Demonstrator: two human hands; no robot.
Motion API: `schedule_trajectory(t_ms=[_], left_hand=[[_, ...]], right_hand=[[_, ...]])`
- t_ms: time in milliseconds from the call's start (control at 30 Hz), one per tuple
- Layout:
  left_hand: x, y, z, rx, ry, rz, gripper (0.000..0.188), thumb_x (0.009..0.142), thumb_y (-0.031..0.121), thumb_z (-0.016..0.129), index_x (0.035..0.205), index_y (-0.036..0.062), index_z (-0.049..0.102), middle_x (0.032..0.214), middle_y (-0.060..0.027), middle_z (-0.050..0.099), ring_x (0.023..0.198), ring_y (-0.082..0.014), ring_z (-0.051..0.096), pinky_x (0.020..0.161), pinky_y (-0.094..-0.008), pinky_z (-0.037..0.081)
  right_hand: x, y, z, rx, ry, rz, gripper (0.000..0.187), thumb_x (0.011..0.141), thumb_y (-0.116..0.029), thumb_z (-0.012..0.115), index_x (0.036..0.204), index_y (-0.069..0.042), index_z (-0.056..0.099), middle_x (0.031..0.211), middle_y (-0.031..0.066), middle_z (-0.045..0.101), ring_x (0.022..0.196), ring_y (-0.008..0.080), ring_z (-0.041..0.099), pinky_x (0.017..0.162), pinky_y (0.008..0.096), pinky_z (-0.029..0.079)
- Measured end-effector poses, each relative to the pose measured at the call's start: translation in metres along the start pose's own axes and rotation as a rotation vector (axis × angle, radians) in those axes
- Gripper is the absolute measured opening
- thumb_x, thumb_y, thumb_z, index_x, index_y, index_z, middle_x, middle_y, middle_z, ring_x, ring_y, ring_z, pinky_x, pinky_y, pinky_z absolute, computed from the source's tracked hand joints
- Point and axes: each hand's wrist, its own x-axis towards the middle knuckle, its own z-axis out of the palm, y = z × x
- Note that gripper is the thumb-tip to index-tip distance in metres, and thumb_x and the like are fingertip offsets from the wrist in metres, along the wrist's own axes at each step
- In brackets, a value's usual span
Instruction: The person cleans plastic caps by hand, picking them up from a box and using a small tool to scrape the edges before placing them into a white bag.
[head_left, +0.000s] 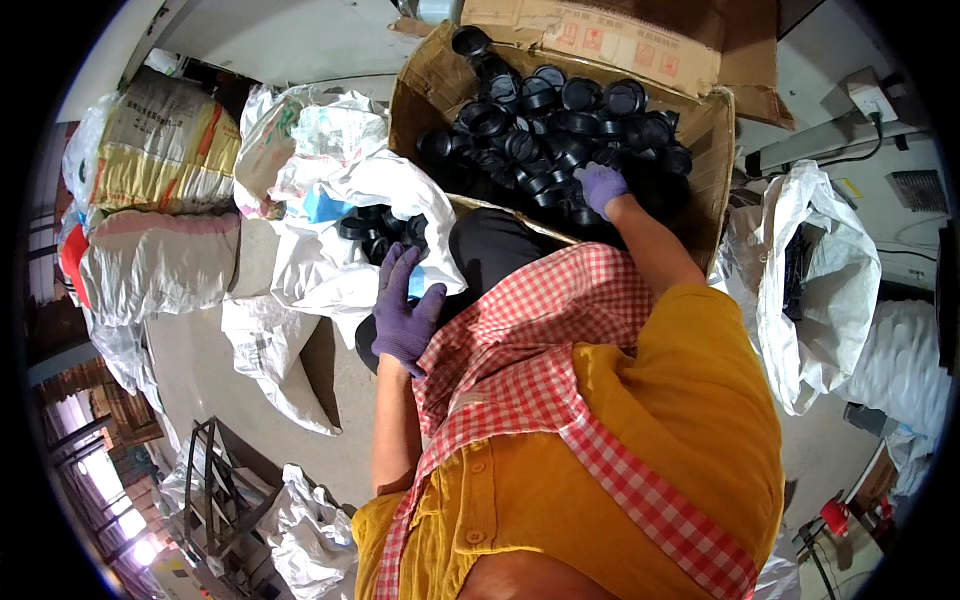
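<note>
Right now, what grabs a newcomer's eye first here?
The cardboard box at top centre, heaped with black round caps, with the right hand in a purple glove reaching into the pile. The left hand, also gloved, rests at the white sack holding more caps.

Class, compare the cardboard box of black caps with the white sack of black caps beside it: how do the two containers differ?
The cardboard box is brown and stiff-walled, while the white sack is soft and crumpled. The box holds a large heap of black caps; the sack shows only a few. The right hand reaches into the box; the left hand rests at the sack. Both hold similar round black caps.
</note>
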Motion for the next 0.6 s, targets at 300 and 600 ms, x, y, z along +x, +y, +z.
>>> schedule_trajectory(t_ms=[300,600], left_hand=[[0.027,0.036,0.026,-0.84,-0.061,-0.217,0.064,0.078,0.008,0.063,0.134,0.0002,0.034,0.132,-0.0155,0.042,0.119,-0.0259,0.044,0.097,-0.0348,0.038],[0.007,0.022,0.021,-1.174,-0.256,-0.366,0.035,0.077,0.018,0.057,0.106,-0.0008,0.054,0.094,-0.0101,0.059,0.088,-0.0218,0.058,0.079,-0.0331,0.048]], right_hand=[[-0.068,-0.031,-0.116,0.522,0.223,-0.179,0.033,0.073,-0.017,0.059,0.105,-0.01,0.057,0.095,0.0139,0.062,0.085,0.0306,0.06,0.075,0.0408,0.049],[-0.104,-0.127,-0.099,0.407,0.134,-0.633,0.045,0.072,-0.011,0.061,0.116,-0.015,0.054,0.113,0.0099,0.056,0.099,0.0274,0.057,0.084,0.0359,0.048]])
